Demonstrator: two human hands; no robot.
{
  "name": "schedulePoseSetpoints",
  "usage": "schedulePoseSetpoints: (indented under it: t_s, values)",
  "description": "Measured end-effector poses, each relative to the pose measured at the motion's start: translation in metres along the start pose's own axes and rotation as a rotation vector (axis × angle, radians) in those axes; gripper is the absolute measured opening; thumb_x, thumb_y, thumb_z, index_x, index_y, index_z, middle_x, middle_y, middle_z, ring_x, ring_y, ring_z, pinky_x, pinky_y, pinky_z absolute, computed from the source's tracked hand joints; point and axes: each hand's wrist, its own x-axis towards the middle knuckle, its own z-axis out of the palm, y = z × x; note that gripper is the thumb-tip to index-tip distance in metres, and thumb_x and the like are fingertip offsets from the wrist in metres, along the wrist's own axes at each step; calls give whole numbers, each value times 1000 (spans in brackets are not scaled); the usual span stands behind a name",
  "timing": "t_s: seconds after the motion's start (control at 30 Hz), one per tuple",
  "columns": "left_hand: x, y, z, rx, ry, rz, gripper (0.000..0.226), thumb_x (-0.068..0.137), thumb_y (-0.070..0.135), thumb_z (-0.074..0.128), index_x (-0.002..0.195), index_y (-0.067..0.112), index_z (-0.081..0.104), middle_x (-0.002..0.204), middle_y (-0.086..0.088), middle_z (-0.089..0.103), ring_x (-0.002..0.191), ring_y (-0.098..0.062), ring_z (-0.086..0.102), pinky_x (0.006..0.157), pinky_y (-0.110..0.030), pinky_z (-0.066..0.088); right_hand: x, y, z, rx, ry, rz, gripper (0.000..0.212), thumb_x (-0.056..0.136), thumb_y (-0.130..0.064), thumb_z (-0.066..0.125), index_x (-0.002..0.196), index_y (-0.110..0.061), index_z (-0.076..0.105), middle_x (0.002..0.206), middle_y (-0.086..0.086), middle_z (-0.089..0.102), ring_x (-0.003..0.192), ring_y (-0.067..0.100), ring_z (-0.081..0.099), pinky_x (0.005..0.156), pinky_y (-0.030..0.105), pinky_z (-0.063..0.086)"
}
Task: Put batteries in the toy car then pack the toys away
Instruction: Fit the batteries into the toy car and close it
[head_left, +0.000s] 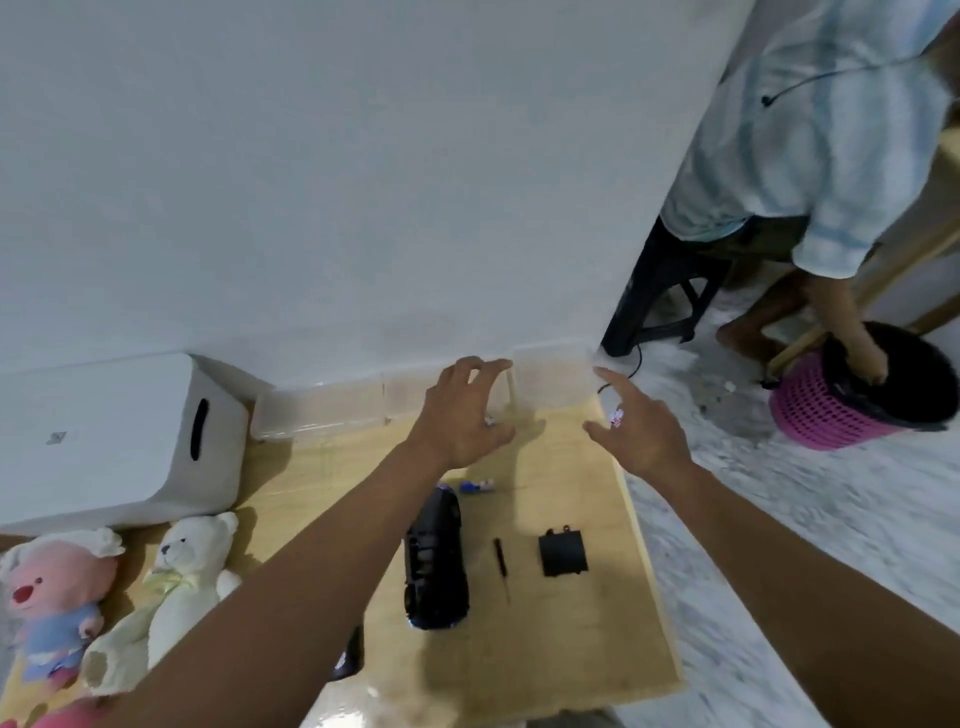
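Note:
The black toy car (436, 561) lies underside up on a wooden mat (571, 649). To its right are a small black screwdriver (501, 569) and the black battery cover (563, 553). Blue batteries (478, 487) lie just beyond the car. My left hand (462, 410) is stretched forward with fingers apart, near a clear plastic box (550, 379) at the wall. My right hand (639, 431) is stretched out beside it with index finger and thumb apart. A small coloured battery (616, 417) shows between them; I cannot tell whether it is held.
A pink plush toy (52, 597) and a white bear (182, 582) lie at the left. A white appliance (104, 441) and a clear lid (317, 410) stand by the wall. At the right another person reaches into a pink basket (841, 395) beside a black stool (660, 291).

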Motion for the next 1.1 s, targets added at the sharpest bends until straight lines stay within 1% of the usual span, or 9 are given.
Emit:
schedulePoseSetpoints:
  t_s: [0.1, 0.27, 0.4, 0.47, 0.53, 0.63, 0.77, 0.93, 1.1]
  values:
    - [36, 12, 28, 96, 21, 19, 87, 84, 40, 76, 159, 29, 33, 161, -7, 29, 151, -29, 25, 119, -45, 29, 26, 3, 1, -54, -20, -60, 84, 87, -38, 73, 154, -49, 24, 65, -14, 47, 73, 18, 54, 65, 28, 41]
    - [65, 12, 76, 277, 100, 55, 85, 84, 43, 75, 157, 24, 38, 160, -13, 32, 148, -36, 31, 117, -52, 36, 60, 16, 16, -204, -60, -205, 89, 89, -37, 67, 157, -49, 10, 84, -5, 65, 82, 19, 65, 63, 27, 41]
    - [73, 8, 93, 315, 245, 45, 77, 87, 47, 67, 154, 20, 43, 153, -16, 42, 140, -40, 41, 112, -54, 40, 66, 25, 27, -222, 16, -259, 84, 88, -41, 69, 157, -44, 21, 72, -4, 62, 67, 19, 63, 58, 26, 41]
    - [76, 5, 100, 353, 280, 56, 77, 91, 50, 63, 157, 18, 41, 154, -17, 43, 140, -40, 42, 112, -56, 39, 67, 26, 31, -175, 91, -282, 83, 83, -42, 75, 155, -38, 34, 59, -9, 47, 50, 13, 48, 52, 23, 35]
    - [76, 1, 103, 395, 278, 72, 77, 95, 54, 58, 160, 18, 36, 155, -17, 42, 141, -40, 42, 113, -58, 37, 68, 27, 34, -128, 104, -283, 82, 82, -45, 77, 154, -37, 38, 58, -16, 37, 50, 6, 39, 52, 22, 35]
    - [75, -4, 105, 455, 283, 98, 77, 98, 56, 56, 161, 18, 35, 154, -18, 44, 140, -40, 43, 112, -60, 37, 69, 29, 33, -105, 90, -307, 83, 82, -50, 77, 153, -37, 36, 60, -16, 37, 49, 3, 37, 51, 20, 36]
    - [76, -10, 106, 480, 294, 129, 75, 100, 54, 55, 162, 19, 32, 154, -18, 45, 140, -41, 44, 111, -60, 39, 75, 31, 27, -116, 65, -346, 85, 80, -54, 78, 153, -34, 39, 57, -18, 31, 46, 1, 33, 44, 15, 23]
    - [75, -7, 107, 457, 286, 97, 70, 101, 53, 43, 162, 20, 28, 156, -16, 42, 143, -39, 41, 113, -61, 39, 80, 33, 26, -130, 93, -418, 85, 75, -58, 79, 149, -29, 47, 55, -5, 58, 41, 14, 56, 46, 20, 35]
    - [75, -10, 101, 423, 242, 141, 69, 105, 54, 36, 164, 19, 25, 159, -17, 38, 145, -39, 37, 117, -58, 35, 86, 41, 18, -166, 4, -395, 83, 83, -61, 69, 155, -37, 35, 49, -14, 28, 40, 4, 33, 45, 20, 28]
